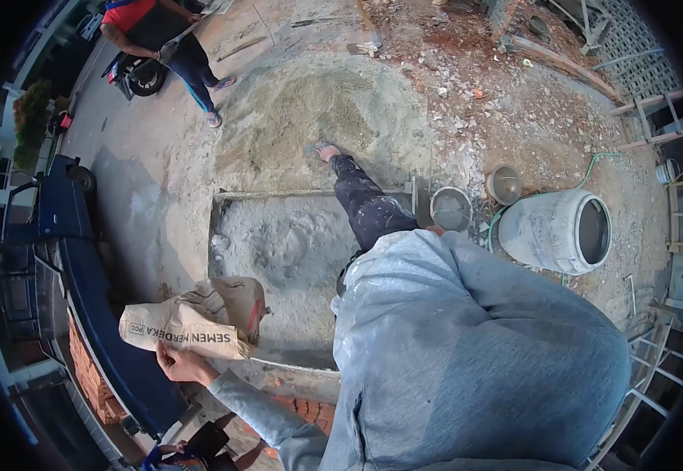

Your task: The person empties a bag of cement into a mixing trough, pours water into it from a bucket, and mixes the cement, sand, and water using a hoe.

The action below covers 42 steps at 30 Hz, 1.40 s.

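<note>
My left hand (182, 366) reaches out at the lower left, its fingers closed on the edge of a crumpled paper cement bag (192, 318). The bag hangs over the left edge of a shallow mixing trough (214, 216) that holds grey, lumpy mortar or cement (278, 243). Only a sliver of skin, seemingly my right hand (435, 230), shows past my sleeve beside my thigh; its fingers are hidden. My leg reaches across the trough, and my bare foot (327, 151) rests on a sand pile (294, 110).
Right of the trough stand a bucket (451, 209), a second bucket (505, 184) and a large barrel (549, 231) beside a green hose. A person (176, 47) stands at the upper left near a motorbike. A blue truck (66, 212) is left; another person (200, 455) is below.
</note>
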Each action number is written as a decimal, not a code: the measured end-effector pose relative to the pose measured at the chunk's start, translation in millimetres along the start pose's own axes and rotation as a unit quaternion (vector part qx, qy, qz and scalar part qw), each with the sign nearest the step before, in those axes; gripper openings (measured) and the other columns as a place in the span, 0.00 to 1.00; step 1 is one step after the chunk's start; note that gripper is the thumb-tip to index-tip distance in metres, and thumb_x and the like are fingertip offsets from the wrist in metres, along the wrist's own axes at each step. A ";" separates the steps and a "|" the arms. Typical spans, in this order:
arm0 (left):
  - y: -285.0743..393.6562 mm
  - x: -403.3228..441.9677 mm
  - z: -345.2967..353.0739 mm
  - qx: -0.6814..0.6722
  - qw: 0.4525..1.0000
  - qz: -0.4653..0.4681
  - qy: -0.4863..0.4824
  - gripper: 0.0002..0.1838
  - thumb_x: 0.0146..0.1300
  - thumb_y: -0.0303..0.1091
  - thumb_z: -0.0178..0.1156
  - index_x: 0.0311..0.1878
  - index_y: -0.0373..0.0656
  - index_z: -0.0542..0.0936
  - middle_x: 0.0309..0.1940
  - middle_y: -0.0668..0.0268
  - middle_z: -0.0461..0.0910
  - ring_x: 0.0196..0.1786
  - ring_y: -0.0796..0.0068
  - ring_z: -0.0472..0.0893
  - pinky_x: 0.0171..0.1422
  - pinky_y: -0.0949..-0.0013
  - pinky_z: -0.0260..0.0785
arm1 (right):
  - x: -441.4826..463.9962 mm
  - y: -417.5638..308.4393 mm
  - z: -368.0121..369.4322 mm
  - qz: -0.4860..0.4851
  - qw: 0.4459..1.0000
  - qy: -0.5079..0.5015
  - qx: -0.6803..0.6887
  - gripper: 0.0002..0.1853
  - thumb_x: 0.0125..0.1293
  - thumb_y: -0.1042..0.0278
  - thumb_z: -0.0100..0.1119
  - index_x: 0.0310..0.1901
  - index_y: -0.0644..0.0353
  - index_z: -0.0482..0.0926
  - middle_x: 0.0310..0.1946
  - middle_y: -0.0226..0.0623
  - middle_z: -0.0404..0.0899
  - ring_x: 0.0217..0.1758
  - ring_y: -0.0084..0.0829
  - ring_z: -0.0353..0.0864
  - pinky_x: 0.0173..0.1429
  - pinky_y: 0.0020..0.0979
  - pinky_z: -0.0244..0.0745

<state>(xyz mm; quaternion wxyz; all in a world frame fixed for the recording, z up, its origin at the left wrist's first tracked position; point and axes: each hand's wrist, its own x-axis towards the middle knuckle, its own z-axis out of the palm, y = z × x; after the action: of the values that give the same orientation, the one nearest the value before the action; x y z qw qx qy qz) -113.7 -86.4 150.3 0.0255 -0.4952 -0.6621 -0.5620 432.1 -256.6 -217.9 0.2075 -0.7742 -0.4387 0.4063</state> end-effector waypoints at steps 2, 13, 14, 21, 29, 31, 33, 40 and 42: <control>13.0 5.4 0.6 -0.087 0.996 -0.015 0.008 0.09 0.64 0.24 0.55 0.44 0.29 0.79 0.42 0.55 0.81 0.42 0.69 0.80 0.49 0.71 0.71 | 8.8 -40.6 -7.1 -0.023 0.998 0.034 0.048 0.14 0.56 0.59 0.55 0.39 0.57 0.82 0.38 0.45 0.81 0.46 0.44 0.79 0.51 0.40 0.71; -0.1 21.2 76.6 -0.051 0.995 -0.056 -0.063 0.10 0.65 0.23 0.51 0.44 0.32 0.80 0.43 0.56 0.81 0.41 0.69 0.80 0.45 0.70 0.74 | -118.8 57.7 35.9 0.034 0.992 0.100 0.069 0.13 0.58 0.60 0.52 0.36 0.57 0.82 0.36 0.48 0.81 0.43 0.48 0.79 0.50 0.41 0.73; 6.4 18.8 91.3 -0.099 0.992 -0.057 -0.058 0.10 0.65 0.23 0.50 0.44 0.33 0.80 0.42 0.57 0.81 0.39 0.69 0.80 0.43 0.70 0.75 | -133.0 73.9 35.2 0.027 0.991 0.115 0.065 0.13 0.59 0.60 0.52 0.36 0.57 0.82 0.35 0.48 0.81 0.43 0.48 0.79 0.50 0.41 0.73; 51.9 22.9 124.4 -0.126 0.985 -0.081 -0.082 0.10 0.66 0.24 0.50 0.46 0.32 0.79 0.42 0.54 0.80 0.41 0.70 0.79 0.48 0.70 0.73 | -223.2 62.4 -17.0 0.164 0.960 -0.030 -0.227 0.14 0.49 0.54 0.58 0.25 0.58 0.80 0.28 0.48 0.79 0.40 0.47 0.80 0.45 0.45 0.73; 31.2 18.1 133.6 0.019 0.992 -0.043 -0.120 0.11 0.65 0.26 0.56 0.46 0.30 0.79 0.38 0.61 0.81 0.37 0.77 0.77 0.44 0.75 0.68 | -190.6 27.2 -38.7 0.189 0.962 0.079 0.180 0.12 0.56 0.69 0.59 0.41 0.63 0.80 0.39 0.45 0.81 0.39 0.37 0.82 0.45 0.33 0.76; 26.9 18.0 136.8 0.032 0.983 -0.029 -0.176 0.10 0.64 0.26 0.56 0.45 0.30 0.79 0.37 0.60 0.81 0.37 0.76 0.77 0.44 0.75 0.69 | -183.4 -4.8 -57.0 0.217 0.956 0.082 0.180 0.13 0.57 0.69 0.58 0.43 0.64 0.79 0.39 0.45 0.80 0.39 0.34 0.82 0.45 0.33 0.76; 44.8 29.0 150.8 -0.035 0.990 -0.050 -0.129 0.09 0.64 0.25 0.56 0.45 0.30 0.79 0.37 0.60 0.81 0.37 0.76 0.77 0.45 0.75 0.69 | -166.7 -6.2 -63.1 0.156 0.979 0.090 0.098 0.12 0.58 0.69 0.57 0.43 0.65 0.79 0.39 0.45 0.80 0.39 0.33 0.82 0.44 0.32 0.76; 80.7 2.5 173.2 -0.038 0.979 -0.032 -0.197 0.10 0.65 0.26 0.55 0.45 0.31 0.79 0.37 0.62 0.80 0.38 0.78 0.76 0.47 0.75 0.69 | -179.5 36.8 -36.3 0.304 0.943 0.111 0.076 0.13 0.59 0.62 0.56 0.39 0.62 0.80 0.43 0.47 0.79 0.47 0.46 0.79 0.53 0.38 0.72; 101.2 -33.5 190.9 -0.039 0.973 0.002 -0.226 0.09 0.65 0.26 0.55 0.44 0.31 0.79 0.37 0.63 0.79 0.38 0.77 0.76 0.47 0.74 0.69 | -190.2 49.2 -27.4 0.362 0.925 0.095 0.069 0.14 0.58 0.62 0.55 0.42 0.60 0.80 0.44 0.50 0.79 0.48 0.47 0.78 0.54 0.40 0.71</control>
<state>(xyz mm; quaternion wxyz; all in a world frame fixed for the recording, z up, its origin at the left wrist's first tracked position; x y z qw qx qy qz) 72.4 27.1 133.2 -0.1431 -0.6117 -0.6269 -0.4608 425.2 -442.9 -150.2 0.1401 -0.8992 -0.0777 0.4072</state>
